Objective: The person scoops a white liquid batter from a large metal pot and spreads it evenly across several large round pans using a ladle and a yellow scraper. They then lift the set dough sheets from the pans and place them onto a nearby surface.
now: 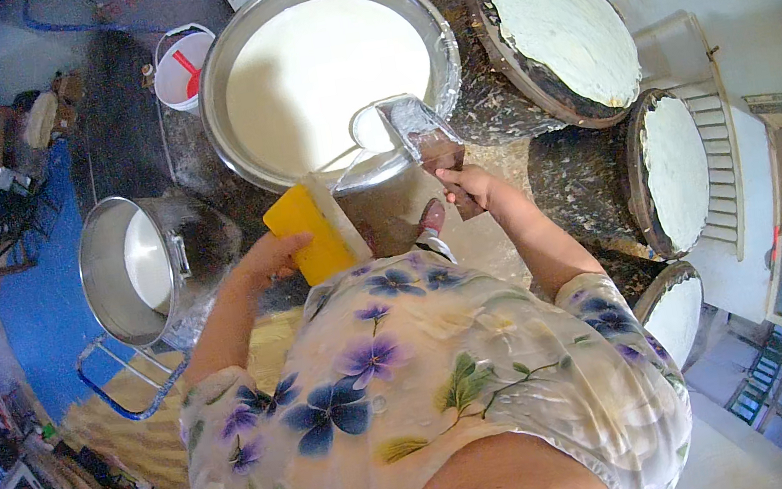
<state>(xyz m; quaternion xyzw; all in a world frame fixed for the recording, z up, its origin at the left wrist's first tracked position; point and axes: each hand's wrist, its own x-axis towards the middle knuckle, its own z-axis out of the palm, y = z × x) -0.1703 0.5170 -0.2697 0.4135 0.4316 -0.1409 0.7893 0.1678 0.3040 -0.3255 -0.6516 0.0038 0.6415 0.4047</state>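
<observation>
My left hand (271,256) grips a yellow plastic piece with a pale edge (313,229), perhaps a cut container, held low in front of my shirt. My right hand (468,189) is closed around the brown handle of a flat-sided scoop (418,123). The scoop's wet end reaches over the near rim of a wide metal basin (220,129). White liquid (326,64) fills much of the basin. A small round shape with a thin bright rim (372,131) lies beside the scoop; I cannot tell whether it is a ladle bowl.
Several dark vats (577,171) line the right side, topped with a white, rough-edged layer (567,28). A white bucket (173,80) holding a red tool stands left of the basin. Nearer is a steel pot (172,277) with white contents, beside a blue-and-metal frame (140,415).
</observation>
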